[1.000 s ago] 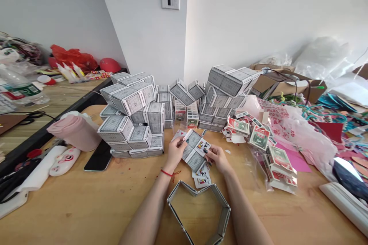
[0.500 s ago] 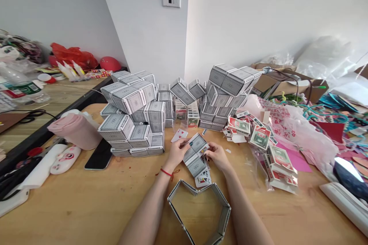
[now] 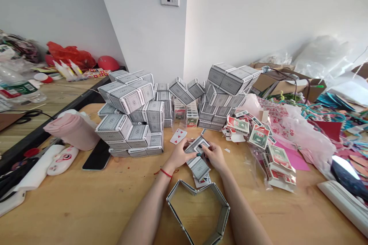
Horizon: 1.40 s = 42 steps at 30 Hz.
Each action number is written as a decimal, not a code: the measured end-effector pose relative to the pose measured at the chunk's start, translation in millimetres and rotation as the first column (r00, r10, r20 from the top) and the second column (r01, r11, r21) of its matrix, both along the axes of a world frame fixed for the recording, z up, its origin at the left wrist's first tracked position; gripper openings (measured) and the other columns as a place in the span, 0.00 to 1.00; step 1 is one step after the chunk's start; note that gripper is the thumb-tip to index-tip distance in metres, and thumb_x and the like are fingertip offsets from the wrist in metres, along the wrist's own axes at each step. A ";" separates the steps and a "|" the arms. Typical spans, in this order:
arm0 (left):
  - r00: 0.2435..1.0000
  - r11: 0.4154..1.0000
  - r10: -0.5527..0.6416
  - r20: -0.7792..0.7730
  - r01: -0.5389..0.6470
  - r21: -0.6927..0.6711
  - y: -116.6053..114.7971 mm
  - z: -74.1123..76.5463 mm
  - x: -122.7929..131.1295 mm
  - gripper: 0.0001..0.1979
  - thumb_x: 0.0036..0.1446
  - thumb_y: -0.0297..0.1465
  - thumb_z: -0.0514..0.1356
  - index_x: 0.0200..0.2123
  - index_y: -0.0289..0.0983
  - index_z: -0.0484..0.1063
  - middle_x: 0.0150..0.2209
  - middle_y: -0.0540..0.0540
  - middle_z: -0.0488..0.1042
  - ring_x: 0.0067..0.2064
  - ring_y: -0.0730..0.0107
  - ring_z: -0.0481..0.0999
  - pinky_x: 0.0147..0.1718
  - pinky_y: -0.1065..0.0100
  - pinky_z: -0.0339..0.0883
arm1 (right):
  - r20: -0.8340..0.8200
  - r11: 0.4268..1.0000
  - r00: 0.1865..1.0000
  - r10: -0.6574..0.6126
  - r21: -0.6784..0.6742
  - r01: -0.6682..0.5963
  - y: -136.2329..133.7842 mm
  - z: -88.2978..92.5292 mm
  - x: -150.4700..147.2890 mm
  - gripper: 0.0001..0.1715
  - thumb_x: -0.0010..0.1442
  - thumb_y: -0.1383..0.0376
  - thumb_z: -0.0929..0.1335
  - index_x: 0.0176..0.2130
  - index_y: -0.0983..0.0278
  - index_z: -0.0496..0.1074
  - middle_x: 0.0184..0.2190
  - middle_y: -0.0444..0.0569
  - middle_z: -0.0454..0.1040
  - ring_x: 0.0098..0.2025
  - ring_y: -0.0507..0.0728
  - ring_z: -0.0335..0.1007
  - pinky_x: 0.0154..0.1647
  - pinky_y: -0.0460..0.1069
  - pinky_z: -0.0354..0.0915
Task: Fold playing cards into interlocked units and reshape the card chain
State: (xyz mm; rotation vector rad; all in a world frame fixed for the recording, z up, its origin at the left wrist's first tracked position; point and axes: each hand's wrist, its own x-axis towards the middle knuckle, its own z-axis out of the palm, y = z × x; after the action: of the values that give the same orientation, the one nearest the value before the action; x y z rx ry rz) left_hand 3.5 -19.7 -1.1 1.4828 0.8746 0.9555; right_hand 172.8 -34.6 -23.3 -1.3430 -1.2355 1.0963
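Both my hands hold a folded piece made of grey patterned playing cards [image 3: 199,168], tilted a little above the table. My left hand [image 3: 181,155] grips its left side, thumb laid across the front. From the right, my right hand [image 3: 214,155] pinches the upper part, its thumb pressing on the card face. Some face-up playing cards [image 3: 205,180] lie under the piece, partly hidden. Nearer me stands a heart-shaped frame of joined cards [image 3: 225,214], open in the middle. A heart-suit card [image 3: 178,136] lies beyond my left hand.
Stacks of card-built blocks stand at the back left [image 3: 115,127] and back right [image 3: 230,76]. Torn card boxes [image 3: 277,157] and a plastic bag [image 3: 299,130] are on the right. A phone [image 3: 97,155], pink roll [image 3: 70,130] and white power strip [image 3: 40,172] lie left.
Both thumbs have come over the front of the folded card piece, and my hands have drawn closer together on it. The view has shifted slightly.
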 end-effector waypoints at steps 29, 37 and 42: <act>0.992 0.980 -0.123 0.002 0.122 -0.159 7.0 7.2 -9.1 0.25 0.39 0.27 0.63 0.45 0.37 0.65 0.35 0.46 0.72 0.37 0.65 0.72 0.34 0.66 0.65 | -0.093 0.994 0.991 -0.093 -0.073 0.087 4.8 -9.3 -1.8 0.19 0.37 0.56 0.72 0.22 0.63 0.61 0.13 0.40 0.66 0.14 0.49 0.58 0.14 0.44 0.53; 0.983 0.992 0.116 -0.143 -0.108 0.062 5.6 -6.5 4.9 0.24 0.35 0.29 0.67 0.40 0.37 0.67 0.41 0.44 0.72 0.42 0.63 0.71 0.41 0.65 0.63 | -0.055 0.966 0.970 -0.236 -0.120 0.228 0.5 -3.6 -9.8 0.15 0.38 0.62 0.71 0.17 0.63 0.60 0.09 0.39 0.63 0.12 0.48 0.54 0.14 0.44 0.50; 0.962 0.978 0.207 -0.181 -0.195 0.081 4.3 -15.8 11.1 0.21 0.38 0.29 0.65 0.39 0.37 0.66 0.38 0.45 0.73 0.39 0.65 0.72 0.37 0.67 0.64 | -0.076 0.958 0.961 -0.267 -0.128 0.256 0.9 -0.6 -10.0 0.13 0.37 0.63 0.70 0.14 0.63 0.61 0.06 0.38 0.59 0.10 0.47 0.51 0.12 0.44 0.48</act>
State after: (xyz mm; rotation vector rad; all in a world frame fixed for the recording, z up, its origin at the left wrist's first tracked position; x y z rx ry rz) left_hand 14.6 -15.4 -16.9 1.5780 1.1603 1.0084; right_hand 162.7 -33.7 -24.0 -1.4805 -0.9067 1.0411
